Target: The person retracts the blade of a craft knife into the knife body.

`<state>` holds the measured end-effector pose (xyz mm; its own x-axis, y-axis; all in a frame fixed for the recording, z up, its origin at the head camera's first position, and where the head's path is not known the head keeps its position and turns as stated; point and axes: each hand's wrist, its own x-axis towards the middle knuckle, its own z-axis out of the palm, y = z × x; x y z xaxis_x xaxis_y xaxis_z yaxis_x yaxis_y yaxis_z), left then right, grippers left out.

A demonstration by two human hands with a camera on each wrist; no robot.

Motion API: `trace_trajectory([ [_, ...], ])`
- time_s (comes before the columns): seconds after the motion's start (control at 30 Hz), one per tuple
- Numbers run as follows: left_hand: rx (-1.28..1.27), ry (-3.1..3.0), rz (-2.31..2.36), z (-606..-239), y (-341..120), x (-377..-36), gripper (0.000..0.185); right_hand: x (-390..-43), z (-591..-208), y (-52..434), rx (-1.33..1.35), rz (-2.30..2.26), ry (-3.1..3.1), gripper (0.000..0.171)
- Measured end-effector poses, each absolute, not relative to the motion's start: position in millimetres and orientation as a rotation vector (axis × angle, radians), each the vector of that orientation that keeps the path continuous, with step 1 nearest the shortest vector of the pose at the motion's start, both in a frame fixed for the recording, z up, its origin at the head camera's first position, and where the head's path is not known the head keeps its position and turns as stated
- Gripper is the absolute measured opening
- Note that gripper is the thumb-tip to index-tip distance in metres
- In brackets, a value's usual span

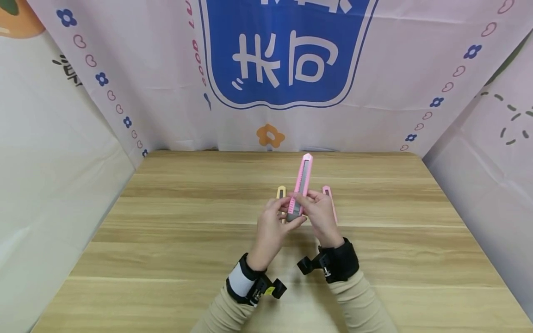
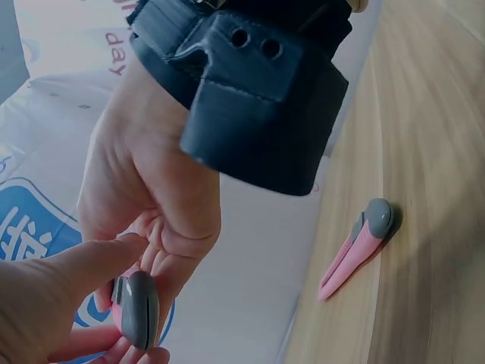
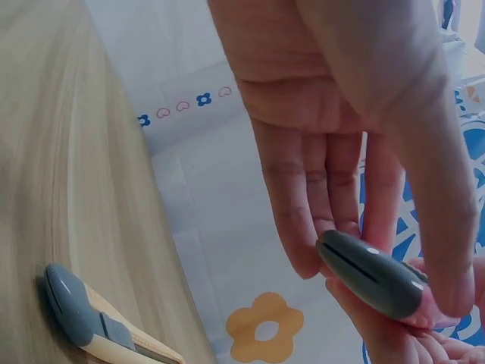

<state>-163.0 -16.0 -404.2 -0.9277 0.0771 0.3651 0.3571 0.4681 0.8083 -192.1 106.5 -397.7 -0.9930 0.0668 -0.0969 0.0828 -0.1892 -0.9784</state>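
My left hand (image 1: 269, 229) and right hand (image 1: 324, 217) meet over the table, both holding one pink utility knife (image 1: 305, 173). Its pale pointed tip faces away from me, and a grey strip runs along its face. The right thumb lies on that face, while the left fingers and thumb grip around the grey rear end (image 3: 371, 273). Fingers hide part of the lower body. Behind the left hand lies a yellow utility knife (image 1: 281, 190), partly covered. A second pink utility knife (image 2: 364, 243) lies on the table beyond the right hand.
The wood-grain table (image 1: 166, 231) stretches out on both sides. A white printed cloth (image 1: 166, 115) with a blue emblem hangs along its far edge, and pale cloths (image 1: 54, 162) flank it. Black straps with small cameras (image 1: 339, 261) circle both wrists.
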Motion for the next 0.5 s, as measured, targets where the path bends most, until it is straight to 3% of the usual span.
trace_trajectory([
  [0.5,-0.329,-2.463,-1.309,-404.1,-20.8,-163.3,0.045,-190.2,-398.3,96.4,0.245,-2.294,2.097,0.029],
])
